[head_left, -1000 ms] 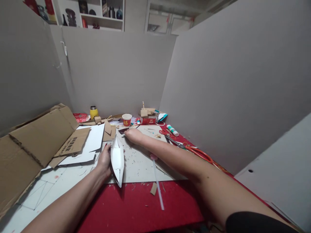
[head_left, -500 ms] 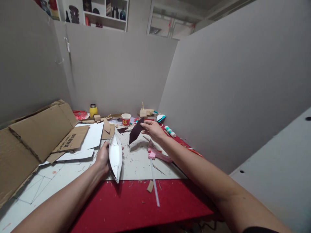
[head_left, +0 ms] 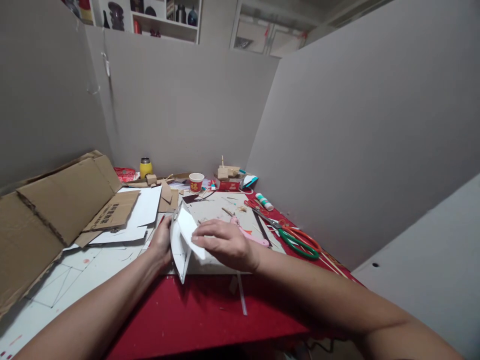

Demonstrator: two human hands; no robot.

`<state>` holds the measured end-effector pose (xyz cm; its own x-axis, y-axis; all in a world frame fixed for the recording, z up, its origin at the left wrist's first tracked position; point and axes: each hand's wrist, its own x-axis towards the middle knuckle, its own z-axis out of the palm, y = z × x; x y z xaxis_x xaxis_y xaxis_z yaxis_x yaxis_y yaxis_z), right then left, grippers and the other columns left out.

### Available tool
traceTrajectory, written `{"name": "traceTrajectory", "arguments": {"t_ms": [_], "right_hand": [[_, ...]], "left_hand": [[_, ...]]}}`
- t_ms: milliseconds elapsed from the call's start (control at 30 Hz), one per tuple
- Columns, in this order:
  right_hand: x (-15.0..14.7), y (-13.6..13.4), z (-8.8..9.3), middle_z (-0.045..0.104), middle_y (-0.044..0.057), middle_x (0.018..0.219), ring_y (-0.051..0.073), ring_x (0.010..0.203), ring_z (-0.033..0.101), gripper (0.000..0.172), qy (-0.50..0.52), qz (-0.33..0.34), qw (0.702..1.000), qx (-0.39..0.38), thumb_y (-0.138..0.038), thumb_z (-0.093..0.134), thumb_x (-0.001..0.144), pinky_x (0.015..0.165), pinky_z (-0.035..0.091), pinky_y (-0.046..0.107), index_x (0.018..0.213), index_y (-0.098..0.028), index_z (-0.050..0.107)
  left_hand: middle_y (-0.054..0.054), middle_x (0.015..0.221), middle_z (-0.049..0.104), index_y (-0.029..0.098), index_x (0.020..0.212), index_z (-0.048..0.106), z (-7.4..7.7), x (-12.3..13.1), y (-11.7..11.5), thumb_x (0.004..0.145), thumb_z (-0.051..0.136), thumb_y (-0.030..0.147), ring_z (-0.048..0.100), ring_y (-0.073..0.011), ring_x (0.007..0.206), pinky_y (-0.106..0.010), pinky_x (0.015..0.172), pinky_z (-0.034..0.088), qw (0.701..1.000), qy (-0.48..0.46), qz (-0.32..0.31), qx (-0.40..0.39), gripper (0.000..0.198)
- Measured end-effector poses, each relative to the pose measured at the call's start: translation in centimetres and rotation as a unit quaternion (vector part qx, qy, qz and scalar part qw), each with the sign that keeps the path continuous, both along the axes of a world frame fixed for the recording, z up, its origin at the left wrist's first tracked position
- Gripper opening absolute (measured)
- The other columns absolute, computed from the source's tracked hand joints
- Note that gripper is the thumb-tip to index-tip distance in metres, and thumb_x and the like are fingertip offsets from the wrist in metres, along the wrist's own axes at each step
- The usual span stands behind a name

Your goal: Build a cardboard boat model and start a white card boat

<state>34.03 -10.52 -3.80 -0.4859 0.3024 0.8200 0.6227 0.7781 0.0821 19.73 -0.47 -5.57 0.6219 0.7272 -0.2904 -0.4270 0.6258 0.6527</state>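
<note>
My left hand (head_left: pixel 162 245) is closed around the left side of a white, boat-shaped folded card (head_left: pixel 179 257) and holds it on edge at the near rim of the grey work mat (head_left: pixel 215 207). My right hand (head_left: pixel 225 243) presses a pointed white card piece (head_left: pixel 188 229) against the open top of the boat shape, thumb and fingers pinched on it. The lower end of that piece is hidden under my fingers. A pink glue gun (head_left: pixel 250 236) lies just behind my right hand.
Green and orange scissors (head_left: pixel 300 243) lie at the right of the mat. Far back stand a paper cup (head_left: pixel 195 182), a yellow flask (head_left: pixel 145 167) and a glue stick (head_left: pixel 265 201). Flattened cardboard (head_left: pixel 63 202) and white sheets (head_left: pixel 144 212) fill the left. Grey partitions enclose the red table (head_left: pixel 210 320).
My right hand picked a dark pointed piece off the far mat, lifted it and brought it back to the boat shape, where its white side faces me. The left hand stayed put.
</note>
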Motion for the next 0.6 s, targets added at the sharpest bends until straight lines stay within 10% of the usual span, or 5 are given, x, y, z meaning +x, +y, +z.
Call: {"name": "traceTrajectory", "arguments": {"t_ms": [200, 600], "right_hand": [[-0.5, 1.1, -0.7, 0.070, 0.010, 0.093, 0.018, 0.097, 0.063, 0.017, -0.113, -0.036, 0.991, 0.065, -0.011, 0.052, 0.090, 0.086, 0.054, 0.034, 0.101, -0.012, 0.064], [-1.1, 1.0, 0.4, 0.071, 0.010, 0.096, 0.019, 0.091, 0.061, 0.024, -0.226, -0.090, 0.968, -0.065, -0.014, 0.041, 0.096, 0.083, 0.051, 0.035, 0.099, -0.011, 0.065]], "left_hand": [[-0.012, 0.074, 0.075, 0.004, 0.099, 0.067, 0.5, 0.0, -0.5, 0.081, 0.046, 0.020, 0.071, -0.0255, 0.064, -0.034, 0.063, 0.058, 1.000, -0.014, 0.001, 0.002, 0.032], [-0.011, 0.073, 0.075, 0.006, 0.097, 0.068, 0.5, 0.2, -0.4, 0.080, 0.046, 0.019, 0.071, -0.0255, 0.067, -0.034, 0.065, 0.058, 0.999, -0.032, -0.017, -0.003, 0.031]]}}
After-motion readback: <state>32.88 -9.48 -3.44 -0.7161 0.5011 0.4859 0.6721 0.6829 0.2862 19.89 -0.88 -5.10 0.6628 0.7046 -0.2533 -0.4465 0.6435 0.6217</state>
